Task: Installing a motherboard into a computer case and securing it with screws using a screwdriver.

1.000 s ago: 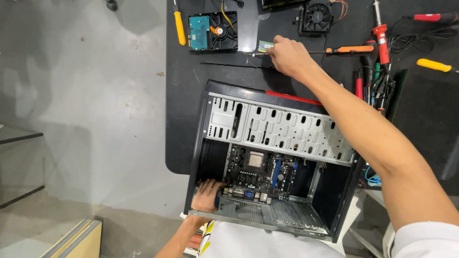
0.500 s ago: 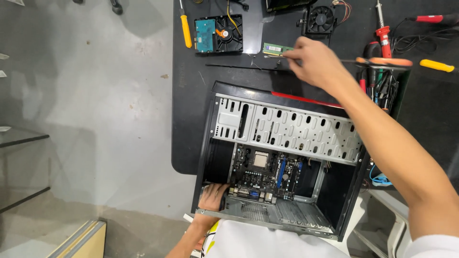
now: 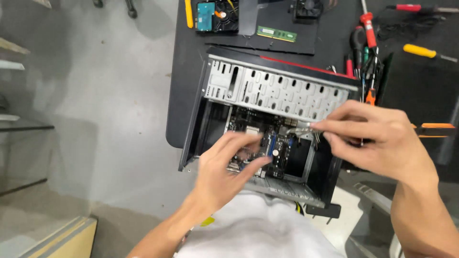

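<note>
- An open desktop computer case lies on a black workbench, side panel off, motherboard seated inside and exposed.
- The right hand is held above the case, thumb and fingers pinched on a slim metal tool, seemingly a screwdriver; its tip is pointed at the board's upper right area.
- The left hand hovers over the board's near edge, fingers loosely spread, nothing gripped; contact with the board cannot be told through motion blur.
- Judged state: work inside the case is midway; the drive bays appear empty, and parts are laid out behind the case.
- Laid out there: a green memory stick, a hard drive with a blue-green label, and a cooling fan.
- Red, orange and yellow-handled screwdrivers are scattered at right.
- No packages or signs are visible.
</note>
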